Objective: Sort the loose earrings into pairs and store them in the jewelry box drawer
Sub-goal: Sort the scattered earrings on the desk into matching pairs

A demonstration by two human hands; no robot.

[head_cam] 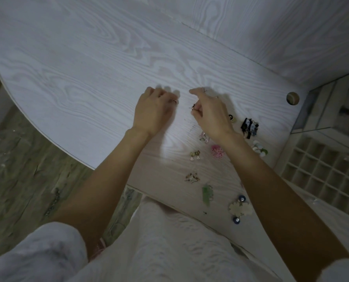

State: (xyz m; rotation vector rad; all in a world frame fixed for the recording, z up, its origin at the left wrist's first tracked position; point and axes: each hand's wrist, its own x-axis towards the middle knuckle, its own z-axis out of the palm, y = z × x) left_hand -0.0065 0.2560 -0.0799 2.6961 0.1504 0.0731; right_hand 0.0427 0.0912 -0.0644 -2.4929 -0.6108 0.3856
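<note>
Your right hand (208,112) pinches a small dark earring (193,107) between thumb and fingers, above the middle of the tabletop (78,64). Your left hand (155,109) rests just beside it, fingers curled down onto the wood; whether they hold anything, you cannot tell. The loose earrings (217,151) lie scattered toward the near right edge. The jewelry box drawer (322,169), divided into compartments, sits off the right edge.

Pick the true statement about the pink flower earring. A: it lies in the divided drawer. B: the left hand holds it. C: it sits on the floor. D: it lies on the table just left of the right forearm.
D: the pink flower earring lies on the white table, close beside the right forearm and outside the divided drawer.
</note>
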